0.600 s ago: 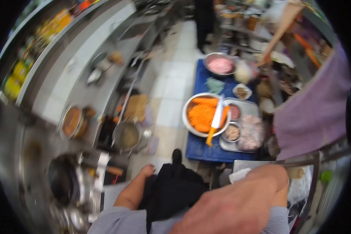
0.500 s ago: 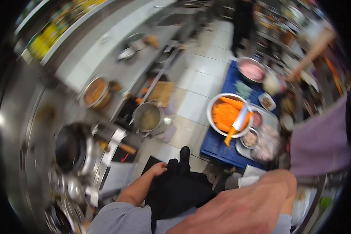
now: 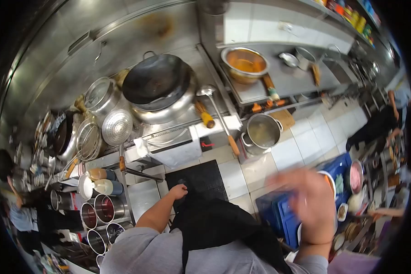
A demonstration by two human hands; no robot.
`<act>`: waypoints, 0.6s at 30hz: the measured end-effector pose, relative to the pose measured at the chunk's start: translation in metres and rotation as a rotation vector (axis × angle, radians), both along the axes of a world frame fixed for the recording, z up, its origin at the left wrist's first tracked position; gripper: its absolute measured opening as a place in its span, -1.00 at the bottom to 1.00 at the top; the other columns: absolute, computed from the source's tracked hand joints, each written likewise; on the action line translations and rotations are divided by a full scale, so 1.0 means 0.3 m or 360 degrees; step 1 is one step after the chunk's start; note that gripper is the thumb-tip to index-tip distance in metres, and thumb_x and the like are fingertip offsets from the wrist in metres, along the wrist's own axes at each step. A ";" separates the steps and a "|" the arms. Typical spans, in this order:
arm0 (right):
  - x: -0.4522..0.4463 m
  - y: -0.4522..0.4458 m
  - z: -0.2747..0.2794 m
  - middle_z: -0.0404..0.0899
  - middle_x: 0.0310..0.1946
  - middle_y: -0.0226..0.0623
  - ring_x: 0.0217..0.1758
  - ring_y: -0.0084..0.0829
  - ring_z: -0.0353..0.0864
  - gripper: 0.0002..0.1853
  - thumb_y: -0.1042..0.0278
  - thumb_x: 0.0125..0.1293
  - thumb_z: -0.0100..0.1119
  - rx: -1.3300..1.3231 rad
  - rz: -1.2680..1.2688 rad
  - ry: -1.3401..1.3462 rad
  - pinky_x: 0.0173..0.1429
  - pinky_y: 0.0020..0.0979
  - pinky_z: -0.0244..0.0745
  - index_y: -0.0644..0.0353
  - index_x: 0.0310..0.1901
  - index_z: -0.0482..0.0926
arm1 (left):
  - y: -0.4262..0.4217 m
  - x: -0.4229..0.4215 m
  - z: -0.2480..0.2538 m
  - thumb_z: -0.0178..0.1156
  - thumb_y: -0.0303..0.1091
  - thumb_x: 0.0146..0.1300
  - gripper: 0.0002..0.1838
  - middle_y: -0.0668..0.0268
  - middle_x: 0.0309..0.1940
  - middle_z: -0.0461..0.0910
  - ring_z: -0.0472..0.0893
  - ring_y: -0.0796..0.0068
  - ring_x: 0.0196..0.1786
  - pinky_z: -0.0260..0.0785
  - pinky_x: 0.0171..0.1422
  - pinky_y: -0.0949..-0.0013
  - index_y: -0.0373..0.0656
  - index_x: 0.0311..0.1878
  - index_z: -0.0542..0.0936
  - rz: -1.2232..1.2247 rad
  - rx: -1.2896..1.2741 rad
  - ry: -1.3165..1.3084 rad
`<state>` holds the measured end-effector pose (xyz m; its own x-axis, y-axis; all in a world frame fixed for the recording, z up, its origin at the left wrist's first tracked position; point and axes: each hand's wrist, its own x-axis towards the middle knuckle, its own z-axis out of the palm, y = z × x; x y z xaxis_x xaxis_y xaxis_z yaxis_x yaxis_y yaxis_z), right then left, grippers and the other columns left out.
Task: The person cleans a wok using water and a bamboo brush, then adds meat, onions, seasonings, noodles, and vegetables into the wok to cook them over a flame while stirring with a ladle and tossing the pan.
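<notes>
My left hand [image 3: 179, 191] hangs low in front of my black apron [image 3: 219, 221], above a dark floor mat [image 3: 210, 180]. Its fingers are curled in and I see nothing in them. Raised close to the camera on the right, my right hand [image 3: 312, 201] is smeared by motion, so its fingers are unclear. It covers part of a blue table [image 3: 287, 221]. Ahead on the stove sits a large black wok [image 3: 155, 84]. A ladle [image 3: 219, 114] with a wooden handle lies across the stove's front edge, beyond both hands.
Left of the wok are a perforated skimmer [image 3: 117, 127] and wire strainers [image 3: 89, 139]. Several sauce pots [image 3: 89, 214] and bottles stand at lower left. A two-handled pot [image 3: 263, 131] and a bowl of orange liquid [image 3: 244, 64] are ahead right. People work at both sides.
My view has turned left, from the blue table with the carrot bowl toward the stove and wok. My right hand has swung up and forward. My left hand stays low and curled.
</notes>
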<state>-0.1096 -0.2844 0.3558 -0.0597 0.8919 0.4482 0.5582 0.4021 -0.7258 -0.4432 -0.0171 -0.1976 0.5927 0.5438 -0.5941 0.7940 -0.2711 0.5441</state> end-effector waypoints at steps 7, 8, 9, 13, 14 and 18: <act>0.316 0.715 -1.586 0.45 0.29 0.08 0.36 0.09 0.43 -0.24 0.04 0.30 0.26 -0.1164 -0.1325 -0.0517 0.43 -0.05 0.29 0.21 0.43 0.25 | 0.357 -0.403 -0.177 0.36 -0.14 0.08 -0.54 0.07 -0.11 0.71 0.69 0.16 -0.02 0.52 0.12 0.18 -0.19 0.02 0.66 0.0230 -0.0303 -0.0003; 0.320 0.687 -1.735 0.39 0.32 0.19 0.38 0.13 0.40 0.00 0.25 0.07 0.45 -0.1390 -0.1043 -0.0342 0.38 0.02 0.36 0.14 0.51 0.08 | 0.418 -0.446 -0.141 0.36 -0.15 0.10 -0.55 0.09 -0.12 0.71 0.70 0.18 -0.03 0.52 0.10 0.20 -0.19 0.03 0.65 0.0189 -0.0180 -0.0005; 0.235 0.682 -1.676 0.54 0.12 0.22 0.16 0.21 0.56 -0.26 -0.02 0.20 0.30 -0.1444 -0.1356 -0.0289 0.21 0.05 0.47 0.10 0.36 0.31 | 0.468 -0.479 -0.091 0.35 -0.16 0.12 -0.55 0.11 -0.14 0.72 0.70 0.20 -0.05 0.52 0.08 0.22 -0.19 0.04 0.65 0.0155 -0.0049 0.0000; 0.078 0.796 -1.401 0.59 -0.51 -0.11 -0.48 -0.17 0.57 -0.82 0.41 0.06 0.22 -0.1021 -0.1519 0.0302 -0.31 -0.15 0.46 0.30 -0.31 0.54 | 0.531 -0.590 0.077 0.32 -0.22 0.22 -0.57 0.17 -0.17 0.71 0.69 0.30 -0.09 0.52 0.06 0.28 -0.26 0.09 0.59 0.0679 -0.0500 -0.0470; 0.084 0.815 -1.343 0.45 -0.59 -0.27 -0.57 -0.42 0.41 -0.89 0.51 0.04 0.15 -0.1189 -0.1496 0.0657 -0.46 -0.24 0.33 0.30 -0.36 0.50 | 0.517 -0.598 0.062 0.32 -0.21 0.22 -0.56 0.15 -0.16 0.71 0.69 0.30 -0.08 0.52 0.05 0.28 -0.27 0.10 0.59 0.0650 -0.0473 -0.0524; -0.028 0.908 -1.047 0.34 -0.57 -0.41 -0.56 -0.54 0.33 -0.88 0.55 0.04 0.04 -0.0996 -0.1504 0.0403 -0.53 -0.42 0.24 0.23 -0.33 0.41 | 0.367 -0.595 -0.149 0.30 -0.19 0.26 -0.56 0.10 -0.08 0.71 0.69 0.27 -0.05 0.53 0.04 0.25 -0.25 0.13 0.59 0.1047 -0.0624 -0.0460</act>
